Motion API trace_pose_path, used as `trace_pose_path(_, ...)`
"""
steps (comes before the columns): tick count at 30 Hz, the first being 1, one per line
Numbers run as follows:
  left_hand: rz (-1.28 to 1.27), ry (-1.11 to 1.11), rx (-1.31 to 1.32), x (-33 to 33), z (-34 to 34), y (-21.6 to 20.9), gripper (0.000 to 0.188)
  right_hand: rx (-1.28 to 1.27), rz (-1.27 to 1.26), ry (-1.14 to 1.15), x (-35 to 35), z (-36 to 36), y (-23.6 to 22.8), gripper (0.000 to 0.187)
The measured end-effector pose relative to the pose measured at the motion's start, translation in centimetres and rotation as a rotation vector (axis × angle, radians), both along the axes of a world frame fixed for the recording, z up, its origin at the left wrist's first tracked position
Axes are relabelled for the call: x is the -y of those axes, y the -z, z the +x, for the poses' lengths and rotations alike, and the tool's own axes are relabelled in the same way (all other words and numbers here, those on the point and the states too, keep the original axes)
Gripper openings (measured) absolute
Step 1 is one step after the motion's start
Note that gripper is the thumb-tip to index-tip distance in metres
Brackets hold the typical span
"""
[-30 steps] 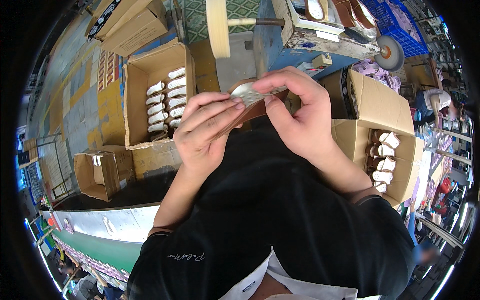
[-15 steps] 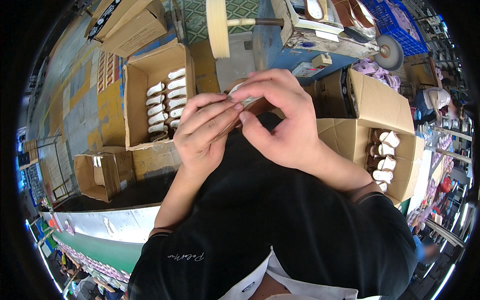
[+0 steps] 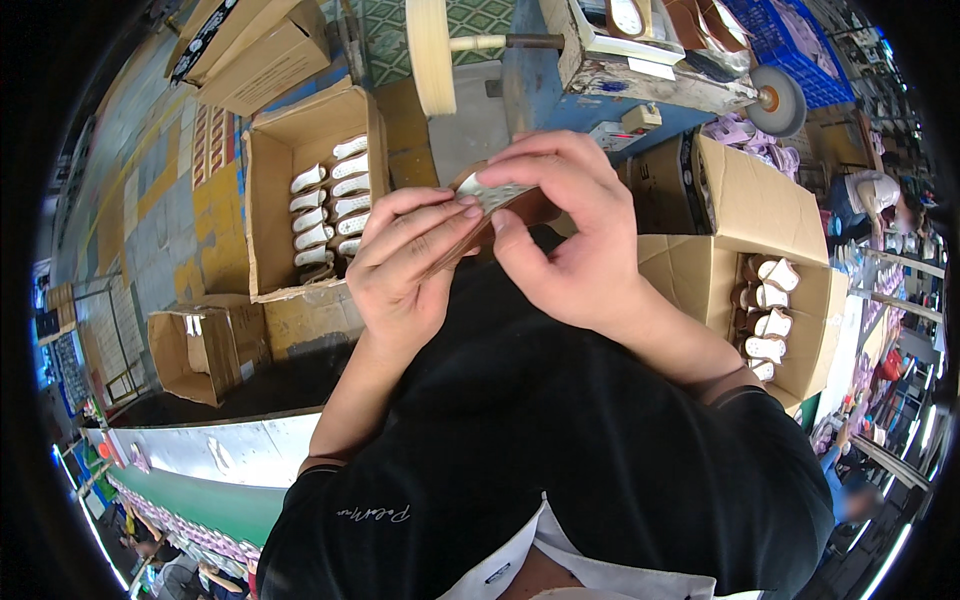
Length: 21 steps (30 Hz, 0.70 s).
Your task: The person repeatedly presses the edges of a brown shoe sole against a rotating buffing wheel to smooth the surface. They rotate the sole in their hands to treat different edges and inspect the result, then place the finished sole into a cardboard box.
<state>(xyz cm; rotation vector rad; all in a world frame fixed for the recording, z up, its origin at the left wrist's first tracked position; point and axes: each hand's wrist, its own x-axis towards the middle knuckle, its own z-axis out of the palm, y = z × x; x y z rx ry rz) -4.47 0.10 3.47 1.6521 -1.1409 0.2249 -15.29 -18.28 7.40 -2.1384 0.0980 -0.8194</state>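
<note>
Both my hands are raised in front of my chest around a brown sandal (image 3: 487,197) with a white dotted footbed. My left hand (image 3: 400,250) grips one side, its fingers bent over the edge. Closed on the other side is my right hand (image 3: 580,225), the fingertips resting on the white surface and the thumb curved near the brown edge. Fingers hide much of the sandal's shape. Beyond my left hand, an open carton (image 3: 268,165) holds rows of similar white-footbed pieces. More such pieces stand in an open carton (image 3: 815,335) at the right.
Ahead stands a blue machine (image 3: 535,85) with a pale wheel (image 3: 430,60) on its shaft and a grey wheel (image 3: 778,100) at its right. Sandals lie on its top. A smaller carton (image 3: 215,355) is at left, beside a green conveyor (image 3: 230,507). Other people are farther off.
My right hand has shifted slightly right, its thumb drawn back from my left fingers. More of the white footbed and brown side shows. My left hand keeps its hold.
</note>
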Motion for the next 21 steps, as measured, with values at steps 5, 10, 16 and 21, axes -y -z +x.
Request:
trace_pose_path(5, -0.004, 0.003, -0.013, 0.0, -0.1, 0.1, 0.034, 0.001, -0.071, -0.011, 0.5, -0.1, -0.2, 0.037)
trace_pose_path(10, -0.007, 0.019, -0.056, -0.2, -0.2, 0.3, 0.033, 0.008, -0.107, 0.026, 1.5, 0.2, 0.1, 0.037)
trace_pose_path(16, -0.018, 0.034, -0.075, 0.0, -0.3, 0.2, 0.033, 0.021, -0.054, 0.014, 0.2, 0.0, 0.1, 0.035)
trace_pose_path(21, -0.008, 0.032, -0.08, 0.0, -0.4, 0.1, 0.032, 0.013, -0.075, 0.019, 0.8, 0.0, 0.0, 0.038)
